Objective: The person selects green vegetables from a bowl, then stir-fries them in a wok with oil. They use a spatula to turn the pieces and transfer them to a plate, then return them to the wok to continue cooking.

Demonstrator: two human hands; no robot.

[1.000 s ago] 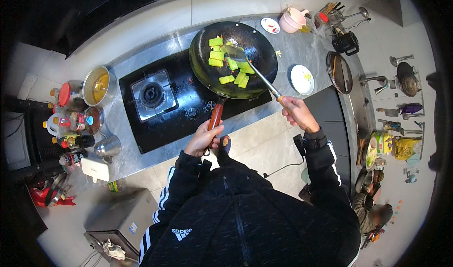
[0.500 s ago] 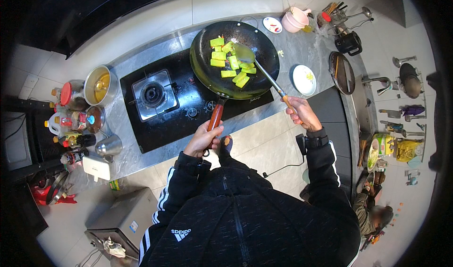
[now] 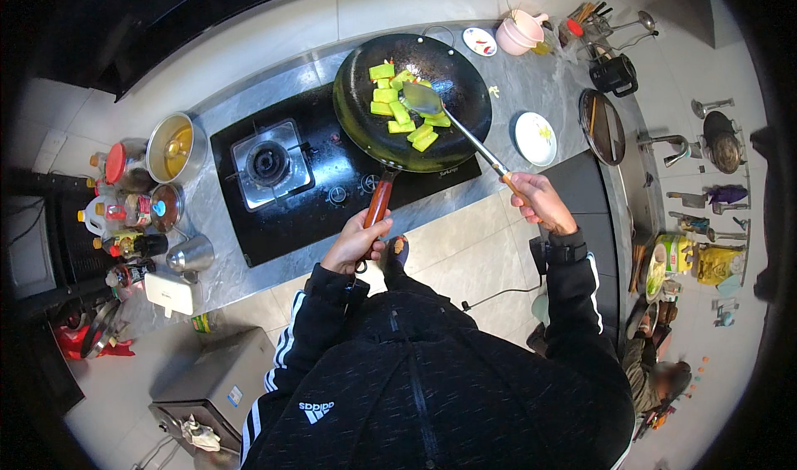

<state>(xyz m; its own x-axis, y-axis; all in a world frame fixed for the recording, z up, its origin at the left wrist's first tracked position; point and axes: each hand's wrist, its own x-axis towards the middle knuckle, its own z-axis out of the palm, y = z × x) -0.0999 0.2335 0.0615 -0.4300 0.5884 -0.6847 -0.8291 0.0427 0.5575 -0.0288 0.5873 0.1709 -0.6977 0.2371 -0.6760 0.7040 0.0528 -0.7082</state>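
My left hand [image 3: 355,242] is closed round the reddish-brown handle of a large black wok [image 3: 452,63], which sits over the right side of the black hob. Bright green, flat-cut vegetable pieces [image 3: 383,95] lie in the wok, with a few small red bits at their far side. Closed on the wooden end of a long metal spatula [image 3: 471,139], my right hand [image 3: 541,203] is out over the near right of the wok. The spatula's broad blade is among the green pieces and covers some of them.
Left of the wok is an uncovered gas burner [image 3: 267,164]. A metal pot [image 3: 177,149] and several bottles [image 3: 133,246] crowd the counter's left end. A white plate [image 3: 535,139] and a round chopping board [image 3: 601,128] lie to the right. Another person [image 3: 660,383] is at the lower right.
My right hand has come slightly nearer and to the right. The spatula's blade has shifted a little left across the vegetable pieces. My left hand keeps its grip on the wok handle.
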